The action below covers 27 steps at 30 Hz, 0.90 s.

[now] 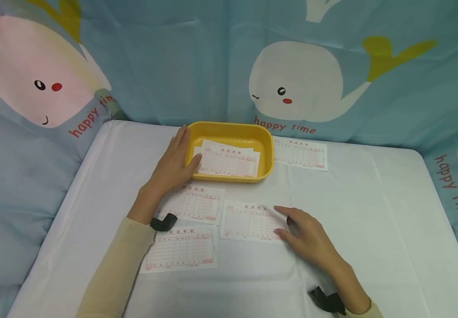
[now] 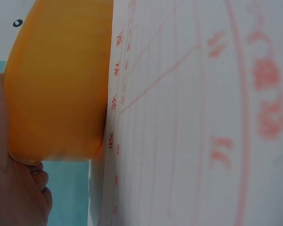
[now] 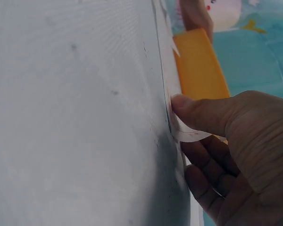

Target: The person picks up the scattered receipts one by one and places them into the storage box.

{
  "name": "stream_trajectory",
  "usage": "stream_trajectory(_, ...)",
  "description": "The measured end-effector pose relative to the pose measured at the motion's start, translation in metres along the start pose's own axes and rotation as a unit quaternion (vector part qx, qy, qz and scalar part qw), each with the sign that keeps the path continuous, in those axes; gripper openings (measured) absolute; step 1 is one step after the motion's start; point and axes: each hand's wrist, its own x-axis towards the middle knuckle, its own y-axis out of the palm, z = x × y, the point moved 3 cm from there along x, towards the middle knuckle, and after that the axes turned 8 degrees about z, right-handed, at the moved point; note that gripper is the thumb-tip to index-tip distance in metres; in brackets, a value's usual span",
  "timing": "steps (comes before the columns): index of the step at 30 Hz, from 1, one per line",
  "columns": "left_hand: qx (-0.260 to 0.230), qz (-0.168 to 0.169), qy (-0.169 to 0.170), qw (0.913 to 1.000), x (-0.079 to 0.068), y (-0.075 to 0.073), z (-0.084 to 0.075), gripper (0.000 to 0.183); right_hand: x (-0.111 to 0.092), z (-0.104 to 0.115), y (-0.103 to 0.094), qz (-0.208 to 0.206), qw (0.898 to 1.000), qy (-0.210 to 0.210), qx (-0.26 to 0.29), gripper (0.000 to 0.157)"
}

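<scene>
Tray: rear of desk, overlapping slips inside. Rear slip: right of tray. Left slip and right slip: side by side before tray. Front slip: before left slip.

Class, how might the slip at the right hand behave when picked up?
The slip is probably floppy: its end curves at the right hand. It is likely light, being a thin sheet. It may slide if pushed, since most of it lies flat on the cloth.
</scene>
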Motion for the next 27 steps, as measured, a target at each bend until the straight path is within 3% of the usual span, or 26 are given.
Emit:
stream_trajectory(6, -0.002, 0.000, 0.000, 1.0000, 0.001, -0.001, -0.002, 0.085, 0.002, 0.000, 0.002, -0.009, 0.999, -0.004, 0.043, 0.046)
stream_trajectory(13, -0.001, 0.001, 0.003, 1.0000, 0.002, 0.000, -0.001, 0.085, 0.002, -0.001, 0.002, 0.003, 0.993, 0.045, 0.111, 0.030)
stream_trajectory(19, -0.002, -0.002, 0.010, 0.9999, 0.003, 0.000, -0.001, 0.086, 0.002, -0.004, 0.000, 0.024, 0.974, 0.111, 0.197, 0.016)
stream_trajectory(23, -0.001, -0.002, 0.009, 1.0000, 0.003, 0.000, 0.000, 0.086, 0.000, -0.008, -0.004, 0.044, 0.962, 0.138, 0.232, 0.021)
stream_trajectory(27, 0.000, 0.000, 0.001, 1.0000, 0.002, -0.001, 0.000, 0.086, -0.001, -0.012, -0.009, 0.041, 0.957, 0.145, 0.249, 0.026)
